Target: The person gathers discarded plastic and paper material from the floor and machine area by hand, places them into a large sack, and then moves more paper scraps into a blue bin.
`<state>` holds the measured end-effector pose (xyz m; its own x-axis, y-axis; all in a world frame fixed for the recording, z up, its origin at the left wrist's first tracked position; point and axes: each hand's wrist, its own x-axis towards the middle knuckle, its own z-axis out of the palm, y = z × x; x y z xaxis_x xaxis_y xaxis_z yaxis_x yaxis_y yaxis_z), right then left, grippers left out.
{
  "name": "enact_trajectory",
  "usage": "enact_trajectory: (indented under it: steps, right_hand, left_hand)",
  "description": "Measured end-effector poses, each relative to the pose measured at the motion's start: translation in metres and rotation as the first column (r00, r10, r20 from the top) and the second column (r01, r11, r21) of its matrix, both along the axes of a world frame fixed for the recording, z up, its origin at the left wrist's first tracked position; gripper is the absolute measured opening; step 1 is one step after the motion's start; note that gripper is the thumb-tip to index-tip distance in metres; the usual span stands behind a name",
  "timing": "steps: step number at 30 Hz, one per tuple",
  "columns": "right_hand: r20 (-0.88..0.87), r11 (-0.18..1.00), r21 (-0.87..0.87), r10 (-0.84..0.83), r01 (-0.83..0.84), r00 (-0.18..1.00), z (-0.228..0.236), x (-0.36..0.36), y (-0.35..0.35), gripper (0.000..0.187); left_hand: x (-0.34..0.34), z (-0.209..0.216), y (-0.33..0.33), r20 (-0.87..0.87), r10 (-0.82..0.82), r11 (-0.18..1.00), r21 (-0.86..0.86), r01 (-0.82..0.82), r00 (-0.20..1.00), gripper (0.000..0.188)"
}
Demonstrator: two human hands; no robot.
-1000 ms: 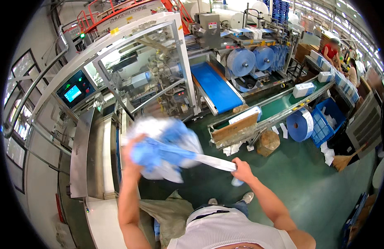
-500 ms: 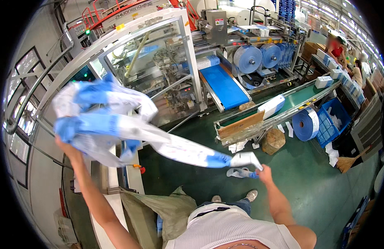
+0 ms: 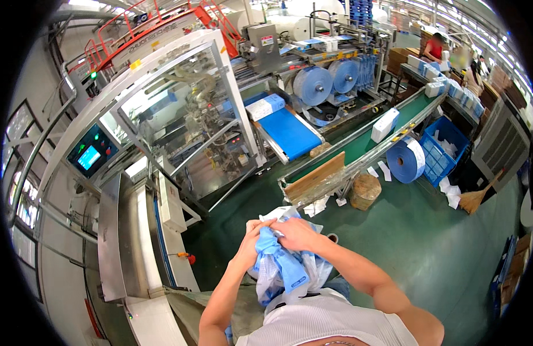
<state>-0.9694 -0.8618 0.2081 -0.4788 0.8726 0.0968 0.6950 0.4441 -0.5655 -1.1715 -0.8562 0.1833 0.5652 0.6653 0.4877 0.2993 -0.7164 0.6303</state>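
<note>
A bunched length of blue and white printed plastic film [image 3: 285,270] hangs in front of my body, crumpled into loose folds. My left hand [image 3: 250,241] is closed around its upper left side. My right hand [image 3: 295,233] grips the top from the right, with its fingers close against the left hand's. A whitish end of the film sticks out above the knuckles. The fingertips are partly hidden by the folds.
A big olive sack [image 3: 243,314] lies beside me at lower left, along a machine with a metal cover [image 3: 110,242]. Ahead, a blue conveyor belt [image 3: 289,134] and a green conveyor [image 3: 358,151] carry packs. A wrapped stump [image 3: 364,192] and film roll [image 3: 406,160] stand at right.
The film was stretched out in the air between my widely spread hands. Both hands have come together in front of me, and the film is gathered into a bunch. My view has shifted.
</note>
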Motion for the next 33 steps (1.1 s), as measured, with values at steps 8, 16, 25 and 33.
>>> enact_trajectory:
  steps: [8,16,25,33]
  right_hand:
    - [0.014,0.992,-0.126,0.018,-0.016,1.0,-0.012,0.006,-0.004,0.054]
    - [-0.189,0.944,0.085,-0.298,0.318,0.936,-0.163,0.086,-0.021,0.02]
    - [-0.097,0.693,-0.023,-0.719,0.721,0.688,-0.303,0.198,-0.087,0.014]
    - [0.184,0.734,-0.187,-0.627,0.653,0.757,-0.215,0.242,-0.011,0.041]
  left_hand:
    - [-0.049,-0.017,0.011,-0.571,0.252,0.947,0.313,-0.077,0.781,0.013]
    - [-0.189,0.125,-0.013,0.118,0.651,0.723,0.206,-0.659,0.75,0.015]
    - [-0.386,0.277,-0.061,0.597,0.706,0.003,0.537,-0.844,0.382,0.026]
    - [-0.32,0.206,-0.019,0.495,0.704,0.636,-0.121,-0.762,0.509,0.043]
